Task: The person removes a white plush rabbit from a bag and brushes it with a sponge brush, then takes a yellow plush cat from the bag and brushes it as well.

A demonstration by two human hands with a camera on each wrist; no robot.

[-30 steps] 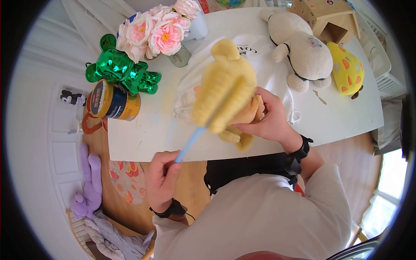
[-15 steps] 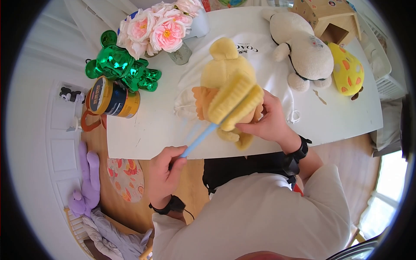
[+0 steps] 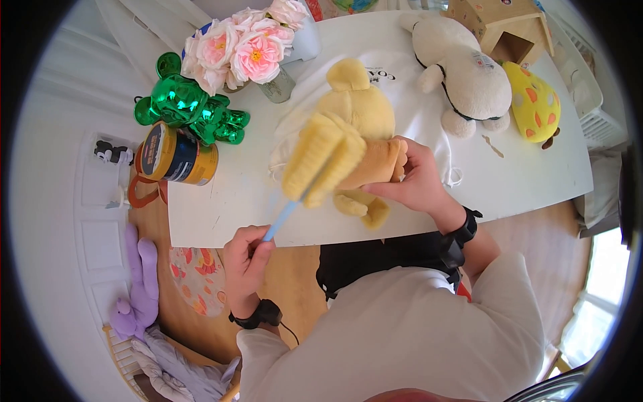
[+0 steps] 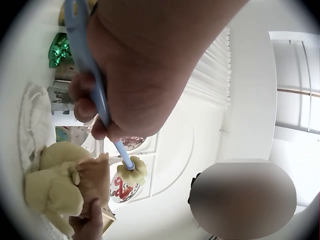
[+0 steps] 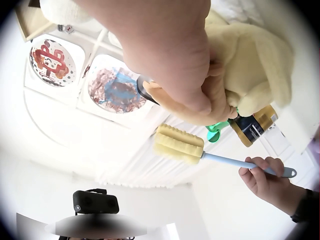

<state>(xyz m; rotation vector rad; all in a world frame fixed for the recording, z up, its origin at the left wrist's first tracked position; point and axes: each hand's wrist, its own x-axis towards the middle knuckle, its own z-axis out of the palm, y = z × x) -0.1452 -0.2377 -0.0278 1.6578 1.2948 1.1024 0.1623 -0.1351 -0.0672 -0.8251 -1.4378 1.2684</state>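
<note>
A yellow sponge brush [image 3: 321, 159] with a light blue handle is gripped by my left hand [image 3: 246, 262] near the table's front edge. In the right wrist view the whole brush [image 5: 180, 144] shows, held up apart from the toy. My right hand [image 3: 422, 181] holds a yellow plush toy [image 3: 365, 110] by its orange-tan side part, thumb below and fingers behind. The brush head hides part of the toy's body in the head view. The left wrist view shows the handle [image 4: 101, 102] running through my curled left fingers.
At the left stand a shiny green bear figure [image 3: 177, 100], a yellow and navy tub [image 3: 179, 157] and pink flowers [image 3: 258, 55]. A white plush [image 3: 469, 80], a yellow spotted plush [image 3: 536, 104] and a wooden house [image 3: 499, 30] are at the right. White cloth [image 3: 429, 114] lies beneath the toy.
The brush head has moved left and slightly up from in front of the toy's lower body, and my left hand has shifted slightly left. My right hand keeps its hold.
</note>
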